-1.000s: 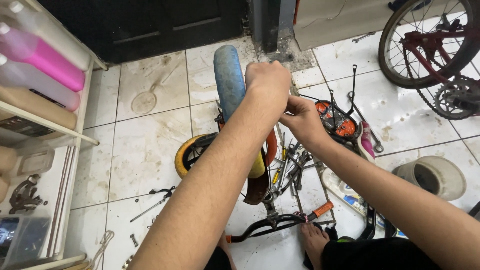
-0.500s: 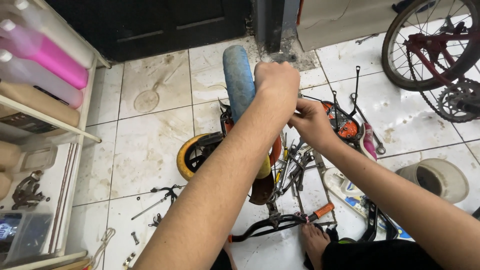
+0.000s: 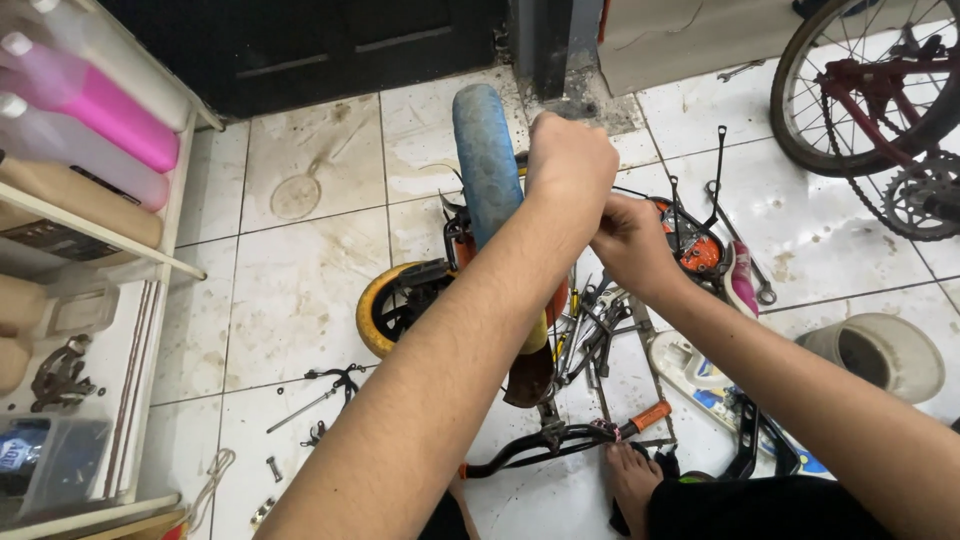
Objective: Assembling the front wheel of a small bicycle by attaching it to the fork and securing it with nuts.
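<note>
Fig. legend, near to far, as I see it via head cam.

Near: bare foot (image 3: 632, 478) on white tile floor (image 3: 300, 300), just beside black handlebar (image 3: 560, 445) w/ orange grip end (image 3: 650, 414). Loose bolts (image 3: 272, 468) and a small bracket (image 3: 335, 380) lie to the left on the tiles.

Mid: small upturned bike. Yellow-rimmed wheel (image 3: 385, 310) low at left; pile of wrenches and tools (image 3: 590, 335) at centre, under my arms. White plastic part (image 3: 685, 360) and grey pot (image 3: 880, 355) lie right of them.

Hands: left hand (image 3: 570, 160) is fisted, fingers together, closed at upper right side of blue tyre (image 3: 488, 165); what exactly it clamps is hidden by the knuckles. Right hand (image 3: 632, 240) sits just below and right of left, fingers curled inward twd the same spot; I can't tell what it grips, if anything.

Key relation: tyre stands on edge, long axis running away from me, near-vertical in view. It lies directly left of the left-hand fingers, touching or nearly so. Left hand is nearer the tyre; right hand is apart from it, near orange hub part (image 3: 695, 250).

Far: dark cabinet doors (image 3: 330, 45) at top, shelf w/ pink bottle (image 3: 95, 105) far left, red bike's rear wheel (image 3: 870, 90) w/ chainring (image 3: 920, 195) far right.
</note>
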